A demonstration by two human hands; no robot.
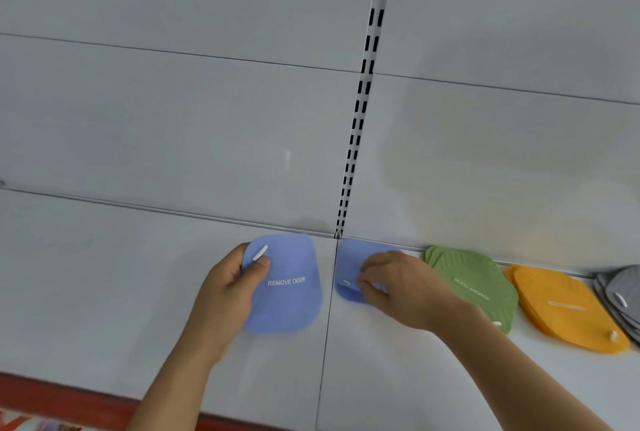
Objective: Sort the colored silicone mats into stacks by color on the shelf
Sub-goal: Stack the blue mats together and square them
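A person stands at a white shelf (104,292), both bare arms reaching in from below; the left hand (232,283) grips a blue mat (287,295) by its left edge, thumb curled over the top face near a small white tab (259,252), the words "REMOVE ODOR" printed in white across the middle; the mat sits just left of the seam where two shelf boards meet; the right hand (391,287) is on a second blue mat (356,257) just right of that seam, fingers curled and pinching its near edge, which is bent up under the fingertips; most of that mat is hidden by the hand, so whether it is a single mat or a stack cannot be told; to the right lies a stack of green mats (474,285), close beside the right wrist; next along is a stack of orange mats (564,309), and at the frame's right edge a stack of grey mats (623,295), partly cut off; all lie along the back of the shelf, against a white back panel (173,119) split by a slotted upright (363,91); a red strip (69,399) runs along the shelf's front edge.
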